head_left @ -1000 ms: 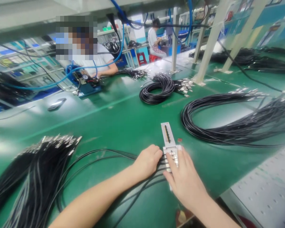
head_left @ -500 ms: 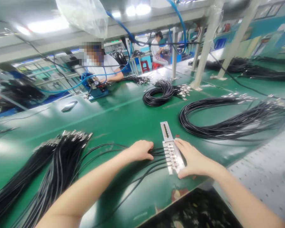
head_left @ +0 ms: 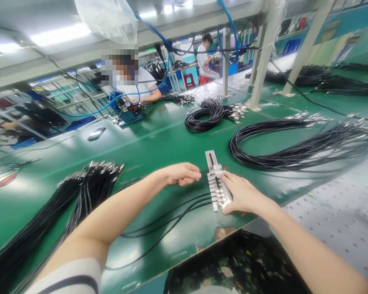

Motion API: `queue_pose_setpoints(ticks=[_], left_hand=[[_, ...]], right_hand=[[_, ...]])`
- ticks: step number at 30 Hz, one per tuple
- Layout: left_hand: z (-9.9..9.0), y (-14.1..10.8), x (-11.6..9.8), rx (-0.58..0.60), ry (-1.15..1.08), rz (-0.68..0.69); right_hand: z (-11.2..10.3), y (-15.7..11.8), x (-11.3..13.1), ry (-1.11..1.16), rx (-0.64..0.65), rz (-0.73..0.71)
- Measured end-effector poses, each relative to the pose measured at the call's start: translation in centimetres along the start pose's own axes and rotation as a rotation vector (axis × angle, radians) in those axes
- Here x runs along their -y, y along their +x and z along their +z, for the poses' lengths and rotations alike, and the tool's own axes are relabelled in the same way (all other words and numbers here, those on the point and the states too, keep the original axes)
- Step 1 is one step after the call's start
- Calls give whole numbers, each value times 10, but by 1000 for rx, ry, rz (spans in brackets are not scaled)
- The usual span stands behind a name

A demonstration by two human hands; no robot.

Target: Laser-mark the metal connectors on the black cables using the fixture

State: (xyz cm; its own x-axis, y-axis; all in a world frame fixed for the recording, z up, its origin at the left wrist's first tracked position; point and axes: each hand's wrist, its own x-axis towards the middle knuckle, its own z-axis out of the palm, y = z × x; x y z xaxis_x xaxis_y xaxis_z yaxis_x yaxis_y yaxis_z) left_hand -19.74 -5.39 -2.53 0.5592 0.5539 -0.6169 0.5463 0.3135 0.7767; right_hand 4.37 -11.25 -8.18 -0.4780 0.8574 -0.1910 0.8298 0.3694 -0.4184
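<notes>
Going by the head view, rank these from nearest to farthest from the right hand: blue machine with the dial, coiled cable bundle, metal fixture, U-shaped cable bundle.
From the right hand:
1. metal fixture, touching it, on its left
2. U-shaped cable bundle, beyond it and rightward
3. coiled cable bundle, farther back, slightly left
4. blue machine, far left

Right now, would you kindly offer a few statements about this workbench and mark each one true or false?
1. The right hand touches the metal jig. True.
2. The black cables enter the metal jig from its right side. False: they enter from its left.
3. The round-coiled cable bundle lies beyond the metal jig. True.
4. The striped sleeve is on the right arm. False: it is on the left arm.
5. The tabletop around the metal jig is green. True.
</notes>
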Motion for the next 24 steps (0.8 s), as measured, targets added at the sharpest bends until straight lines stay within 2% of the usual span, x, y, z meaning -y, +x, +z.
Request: queue_pose_setpoints(ticks=[2,3,5,8,11,14,17,19,22,24], left_hand=[[2,-18,-7,-198,-18,203],[6,-25,-7,-267,45,280],[22,-31,-1,-319,319,338],[53,-23,19,-375,829,248],[72,-8,33,-453,1048,104],[71,3,29,-338,1005,38],[59,8,19,-159,897,27],[49,6,12,-80,786,42],[34,-15,-3,-34,433,167],[26,-48,-21,-105,286,330]], right_hand=[[-2,0,1,-6,-1,3],[-2,-1,1,-7,-1,3],[-2,-1,0,-12,-6,-1],[1,-1,-2,-26,-16,-16],[4,0,-5,-41,-18,-23],[5,1,-6,-52,-18,-30],[4,3,-7,-63,-11,-21],[4,4,-6,-70,-12,-9],[6,6,-9,-86,-40,-28],[13,9,-17,-118,-61,-38]])
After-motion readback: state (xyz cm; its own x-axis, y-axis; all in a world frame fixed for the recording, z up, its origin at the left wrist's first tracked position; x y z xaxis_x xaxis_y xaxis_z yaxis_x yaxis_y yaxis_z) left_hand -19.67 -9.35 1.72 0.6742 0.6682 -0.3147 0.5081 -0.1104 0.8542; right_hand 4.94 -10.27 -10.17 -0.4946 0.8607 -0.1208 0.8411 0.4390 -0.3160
